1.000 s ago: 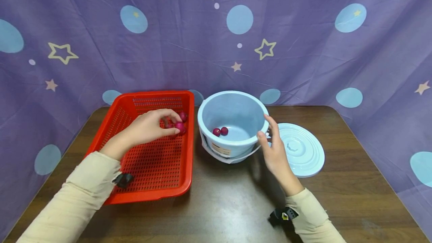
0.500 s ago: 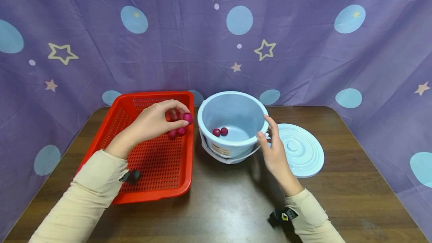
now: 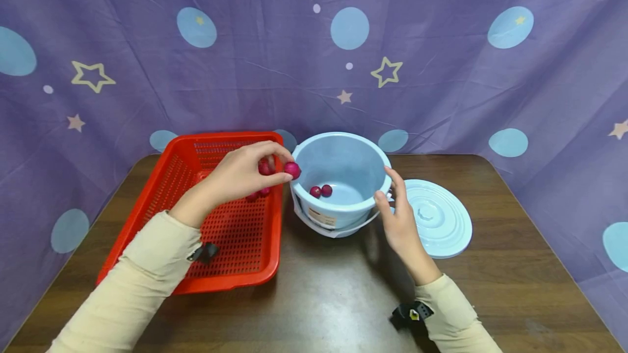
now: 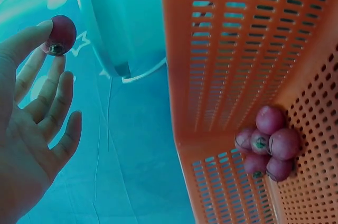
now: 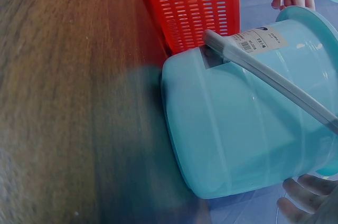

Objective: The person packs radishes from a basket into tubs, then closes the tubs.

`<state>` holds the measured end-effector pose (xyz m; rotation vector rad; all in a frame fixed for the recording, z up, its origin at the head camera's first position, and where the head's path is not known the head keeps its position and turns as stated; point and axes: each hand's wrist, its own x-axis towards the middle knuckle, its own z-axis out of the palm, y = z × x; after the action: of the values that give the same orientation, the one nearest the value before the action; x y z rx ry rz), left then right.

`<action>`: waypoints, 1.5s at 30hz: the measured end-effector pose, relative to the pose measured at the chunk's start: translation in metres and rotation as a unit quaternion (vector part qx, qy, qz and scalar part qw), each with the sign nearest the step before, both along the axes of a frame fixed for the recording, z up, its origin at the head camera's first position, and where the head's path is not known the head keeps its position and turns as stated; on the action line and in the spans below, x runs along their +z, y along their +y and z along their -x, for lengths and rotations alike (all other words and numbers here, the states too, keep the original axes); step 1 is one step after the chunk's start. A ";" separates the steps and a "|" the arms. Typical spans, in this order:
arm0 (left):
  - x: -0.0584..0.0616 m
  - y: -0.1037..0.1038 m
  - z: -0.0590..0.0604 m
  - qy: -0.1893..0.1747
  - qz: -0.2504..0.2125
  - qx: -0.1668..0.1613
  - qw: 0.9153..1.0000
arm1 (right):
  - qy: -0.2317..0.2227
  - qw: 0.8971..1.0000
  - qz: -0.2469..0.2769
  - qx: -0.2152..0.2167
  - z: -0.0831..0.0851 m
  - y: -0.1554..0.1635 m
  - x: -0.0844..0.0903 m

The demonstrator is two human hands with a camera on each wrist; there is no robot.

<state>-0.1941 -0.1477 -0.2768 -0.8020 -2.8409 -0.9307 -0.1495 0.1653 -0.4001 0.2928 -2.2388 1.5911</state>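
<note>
One dark red fruit [image 3: 292, 169] is pinched between the thumb and fingertips of the left hand [image 3: 239, 175], held in the air just at the near-left rim of the light blue bucket [image 3: 343, 208]; in the left wrist view the same fruit [image 4: 59, 35] sits at the tips of the thumb and forefinger, the other fingers [image 4: 55, 97] spread loosely and apart. Two more fruits [image 3: 320, 191] lie side by side on the bucket floor. A cluster of the same fruits [image 4: 269, 149] rests in a far corner of the red perforated basket [image 3: 167, 189], which stands on the desk [image 3: 333, 293] just left of the bucket, nearly touching it. The right hand [image 3: 399, 222] rests against the bucket's right outer wall near the rim, fingers mostly straight and close together, gripping nothing that I can make out; the right wrist view shows only fingertips [image 5: 303, 195] beside the bucket base. The bucket's white handle [image 5: 274, 78] hangs down along its side. A round light blue lid [image 3: 436, 217] lies flat on the desk just right of the bucket, behind the right hand.
</note>
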 end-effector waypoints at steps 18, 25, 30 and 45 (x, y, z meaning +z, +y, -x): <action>-0.007 0.016 0.003 0.012 0.030 -0.027 0.999 | -0.004 1.000 -0.003 -0.004 0.000 0.000 0.001; -0.010 0.015 0.007 0.010 0.032 -0.028 0.999 | -0.008 1.000 -0.004 -0.001 0.000 0.002 0.001; -0.011 0.006 0.011 0.008 0.032 -0.019 0.999 | -0.010 1.000 -0.001 0.005 0.000 0.002 0.004; -0.036 -0.033 0.031 -0.031 -0.016 0.007 0.999 | -0.013 1.000 -0.005 0.003 -0.002 0.000 0.006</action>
<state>-0.2247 -0.1812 -0.3128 -0.7630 -2.8718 -1.0137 -0.1479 0.1654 -0.3938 0.2842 -2.2677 1.5952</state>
